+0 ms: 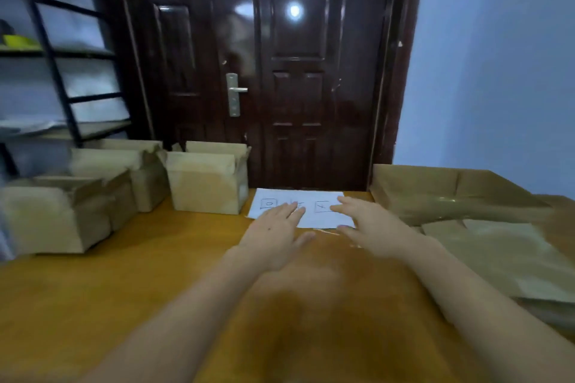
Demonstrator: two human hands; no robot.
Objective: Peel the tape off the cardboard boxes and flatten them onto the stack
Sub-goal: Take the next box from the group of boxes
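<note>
Boxes point(207, 182) made of brown cardboard sit in a bunch at the middle left of the frame, on the orange-brown wooden table point(124, 289). They look square, dull and a bit crumpled, with their top flaps open. The left hand point(273, 238) is nearer to them; the closest box lies to the left of its fingers and a little farther back. The right hand point(370, 227) is by the flat stack point(451, 196) of cardboard at the middle right. Both hands hold nothing, fingers straight and a little spread, tips over a white paper point(314, 221). I think a box must be picked first.
</note>
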